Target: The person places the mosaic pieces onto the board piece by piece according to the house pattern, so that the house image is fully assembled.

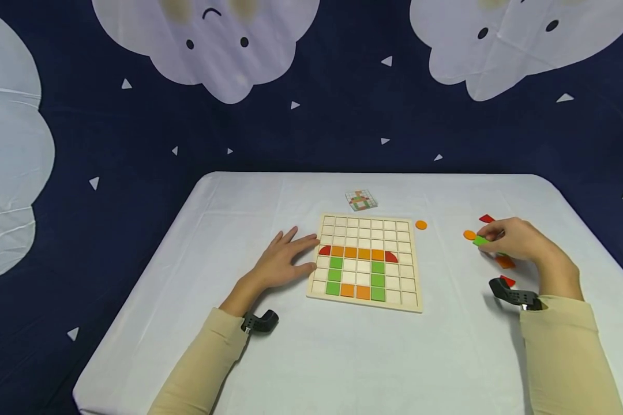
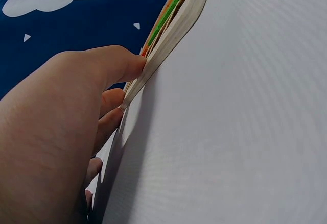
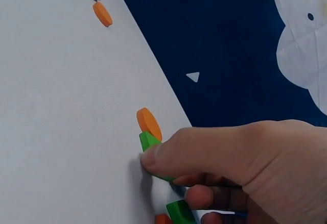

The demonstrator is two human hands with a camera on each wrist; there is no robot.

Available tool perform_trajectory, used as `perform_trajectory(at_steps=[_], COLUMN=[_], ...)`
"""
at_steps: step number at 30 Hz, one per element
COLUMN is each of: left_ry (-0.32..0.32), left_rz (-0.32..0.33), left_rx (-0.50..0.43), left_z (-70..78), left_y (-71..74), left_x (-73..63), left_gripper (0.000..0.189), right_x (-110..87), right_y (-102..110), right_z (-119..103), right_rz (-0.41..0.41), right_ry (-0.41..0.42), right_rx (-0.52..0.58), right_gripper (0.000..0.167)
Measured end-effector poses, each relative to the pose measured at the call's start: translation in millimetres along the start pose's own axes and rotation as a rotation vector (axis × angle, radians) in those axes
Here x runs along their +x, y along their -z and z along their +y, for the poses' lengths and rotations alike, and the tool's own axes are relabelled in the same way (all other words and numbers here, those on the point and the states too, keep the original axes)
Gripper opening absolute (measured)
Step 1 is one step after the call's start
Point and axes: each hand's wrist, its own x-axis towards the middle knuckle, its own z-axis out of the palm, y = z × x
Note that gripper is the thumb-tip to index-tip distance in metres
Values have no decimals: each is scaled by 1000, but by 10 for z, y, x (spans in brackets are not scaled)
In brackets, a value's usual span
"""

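Note:
My right hand (image 1: 521, 242) pinches a green block (image 1: 480, 240) between thumb and fingers at the table's right side; in the right wrist view the green block (image 3: 148, 140) shows past the thumb tip. Right beside it is an orange disc (image 1: 469, 235). My left hand (image 1: 277, 262) lies at the left edge of a wooden grid board (image 1: 337, 221), fingers extended, with thumb and fingertips touching its rim (image 2: 168, 45). On the board, a row of orange squares (image 1: 350, 252) runs between two red rounded pieces (image 1: 391, 257). Green squares (image 1: 378, 280) stand in two columns, with two orange squares between them at the bottom.
A small pattern card (image 1: 361, 200) lies behind the board. Another orange disc (image 1: 421, 225) sits off its upper right corner. Around my right hand are red pieces (image 1: 486, 218) and an orange piece (image 1: 505, 262); a second green block (image 3: 181, 212) is partly under the fingers.

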Motion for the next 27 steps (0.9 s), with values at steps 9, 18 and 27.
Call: perform_trajectory(at_steps=[9,18,27], left_ry=[15,16,-13], left_rz=[-14,-12,-34], left_rx=[-7,-7,4], left_z=[21,8,16], left_y=[46,53,48], left_x=[-7,-6,-16], left_gripper=[59,59,59], right_x=[-2,98,123], right_y=[37,-41,-127], right_z=[-86,-334,-612], right_rz=[27,98,99], right_ry=[-4,91,142], right_rx=[11,29,34], right_gripper=[49,43,40])
